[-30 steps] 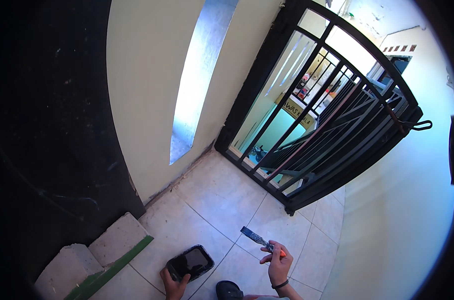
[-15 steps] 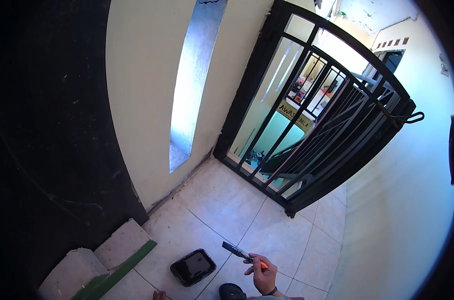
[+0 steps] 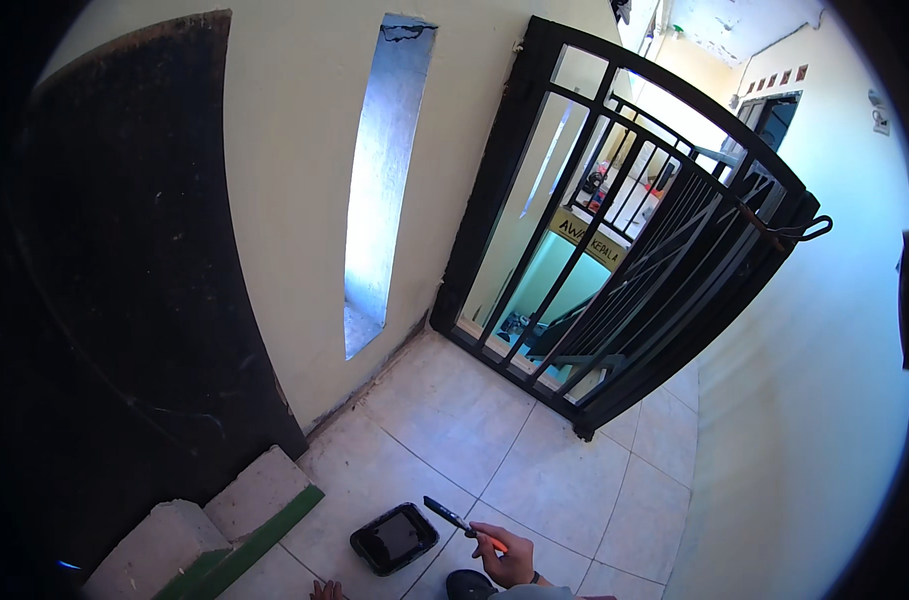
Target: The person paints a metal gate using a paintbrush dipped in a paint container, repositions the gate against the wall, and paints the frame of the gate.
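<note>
My right hand (image 3: 510, 556) is closed around the orange handle of a paintbrush (image 3: 450, 515), low over the tiled floor. The brush's dark bristle end points up and left, past the right rim of a black tray (image 3: 361, 549) holding dark, shiny liquid. From this angle I cannot tell whether brush and tray touch. At the lower edge, left of the tray, the fingertips of my left hand (image 3: 327, 590) show, slightly spread with nothing visible in them. The rest of that hand is out of the picture.
A black metal gate (image 3: 565, 210) stands ahead, stairs with railings behind it. Pale blocks (image 3: 260, 490) and a green-edged strip (image 3: 275, 530) lie at lower left beside a large dark panel (image 3: 145, 250). A dark shoe (image 3: 467, 584) shows below; a pale wall (image 3: 805, 400) runs along the right.
My right hand has moved left with the paintbrush, bringing the bristle end closer to the tray. More of my left fingers shows. The whole view has shifted slightly.
</note>
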A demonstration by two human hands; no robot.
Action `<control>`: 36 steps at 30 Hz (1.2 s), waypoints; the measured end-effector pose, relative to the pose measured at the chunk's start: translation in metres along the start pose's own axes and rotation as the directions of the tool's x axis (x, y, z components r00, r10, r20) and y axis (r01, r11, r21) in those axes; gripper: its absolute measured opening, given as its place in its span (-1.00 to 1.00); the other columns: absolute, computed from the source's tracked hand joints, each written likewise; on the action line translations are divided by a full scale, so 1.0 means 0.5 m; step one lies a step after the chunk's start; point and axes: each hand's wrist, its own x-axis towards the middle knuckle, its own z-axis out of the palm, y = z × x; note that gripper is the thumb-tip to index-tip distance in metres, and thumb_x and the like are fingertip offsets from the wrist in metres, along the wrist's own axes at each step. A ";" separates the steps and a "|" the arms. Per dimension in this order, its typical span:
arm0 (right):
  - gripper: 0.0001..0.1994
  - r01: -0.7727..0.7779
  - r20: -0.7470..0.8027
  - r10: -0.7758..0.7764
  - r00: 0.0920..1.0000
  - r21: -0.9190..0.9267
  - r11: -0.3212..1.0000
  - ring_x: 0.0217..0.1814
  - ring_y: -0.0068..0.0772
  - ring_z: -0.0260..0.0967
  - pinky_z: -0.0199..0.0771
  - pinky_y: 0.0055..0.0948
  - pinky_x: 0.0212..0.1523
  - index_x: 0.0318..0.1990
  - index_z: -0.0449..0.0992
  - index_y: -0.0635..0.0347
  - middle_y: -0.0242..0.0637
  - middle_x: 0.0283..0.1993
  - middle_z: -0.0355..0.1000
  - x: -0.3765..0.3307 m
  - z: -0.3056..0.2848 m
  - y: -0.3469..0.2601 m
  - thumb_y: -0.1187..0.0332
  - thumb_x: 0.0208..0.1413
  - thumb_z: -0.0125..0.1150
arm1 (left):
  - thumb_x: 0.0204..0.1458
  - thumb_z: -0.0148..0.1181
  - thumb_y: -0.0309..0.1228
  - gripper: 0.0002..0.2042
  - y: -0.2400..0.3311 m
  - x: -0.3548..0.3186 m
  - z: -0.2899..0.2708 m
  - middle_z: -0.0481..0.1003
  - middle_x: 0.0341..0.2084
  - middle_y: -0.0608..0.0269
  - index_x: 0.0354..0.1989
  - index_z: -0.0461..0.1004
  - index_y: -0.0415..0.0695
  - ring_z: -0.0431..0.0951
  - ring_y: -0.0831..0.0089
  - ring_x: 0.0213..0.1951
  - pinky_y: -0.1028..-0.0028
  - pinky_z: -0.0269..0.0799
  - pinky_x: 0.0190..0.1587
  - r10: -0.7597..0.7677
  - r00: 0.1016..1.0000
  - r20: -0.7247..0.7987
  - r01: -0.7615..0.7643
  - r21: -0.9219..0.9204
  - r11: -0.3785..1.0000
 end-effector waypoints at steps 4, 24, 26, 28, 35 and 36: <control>-0.75 -0.016 -0.050 0.020 0.999 0.084 0.996 -0.41 -0.45 0.65 0.63 -0.50 -0.34 0.12 0.56 0.39 -0.08 -0.19 0.68 0.032 -0.017 -0.006 0.47 0.40 0.11 | 0.25 0.17 0.15 -0.20 0.002 -0.009 -0.001 0.36 0.24 -0.15 0.43 0.20 -0.26 0.34 -0.22 0.30 -0.11 0.32 0.21 0.005 1.000 -0.008 -0.005 0.017 1.000; -0.58 0.351 0.122 -0.333 0.935 -0.181 0.919 -0.26 -0.10 0.61 0.64 -0.28 -0.29 0.23 0.53 0.15 -0.17 0.04 0.58 -0.018 0.057 0.111 0.41 0.20 0.35 | 0.28 0.07 0.18 -0.23 -0.003 -0.068 0.042 0.41 0.23 -0.11 0.39 0.25 -0.27 0.30 -0.28 0.35 -0.19 0.26 0.23 0.242 0.970 -0.003 -0.236 0.208 0.949; -0.57 0.345 0.121 -0.327 0.937 -0.174 0.922 -0.28 -0.12 0.60 0.63 -0.28 -0.30 0.24 0.52 0.15 -0.19 0.07 0.57 -0.033 0.057 0.125 0.41 0.20 0.35 | 0.28 0.05 0.21 -0.23 0.022 -0.062 0.042 0.43 0.24 -0.10 0.37 0.29 -0.27 0.27 -0.31 0.38 -0.24 0.22 0.25 0.237 0.971 0.029 -0.239 0.186 0.953; -0.56 0.354 0.114 -0.338 0.934 -0.178 0.918 -0.29 -0.14 0.59 0.62 -0.28 -0.32 0.25 0.52 0.14 -0.18 0.08 0.56 -0.048 0.059 0.137 0.42 0.19 0.34 | 0.26 0.07 0.21 -0.23 0.088 -0.054 0.038 0.42 0.23 -0.12 0.35 0.31 -0.27 0.28 -0.31 0.37 -0.24 0.20 0.26 0.129 0.991 -0.046 -0.126 0.061 0.990; -0.51 0.322 0.188 -0.285 0.940 -0.213 0.922 -0.27 -0.13 0.61 0.64 -0.26 -0.32 0.27 0.52 0.13 -0.17 0.10 0.59 -0.070 0.081 0.212 0.44 0.15 0.37 | 0.27 0.06 0.19 -0.16 -0.127 -0.121 0.065 0.24 0.34 -0.24 0.42 0.16 -0.36 0.12 -0.28 0.43 -0.17 -0.01 0.43 0.204 0.954 0.221 -0.250 0.207 0.946; -0.50 0.336 0.206 -0.297 0.932 -0.190 0.922 -0.28 -0.13 0.61 0.64 -0.25 -0.33 0.27 0.52 0.13 -0.16 0.10 0.59 -0.074 0.095 0.209 0.46 0.13 0.37 | 0.28 -0.05 0.24 -0.14 -0.115 -0.119 0.042 0.24 0.37 -0.21 0.43 0.16 -0.36 0.08 -0.31 0.47 -0.23 -0.09 0.45 0.131 0.965 0.228 -0.179 0.203 0.963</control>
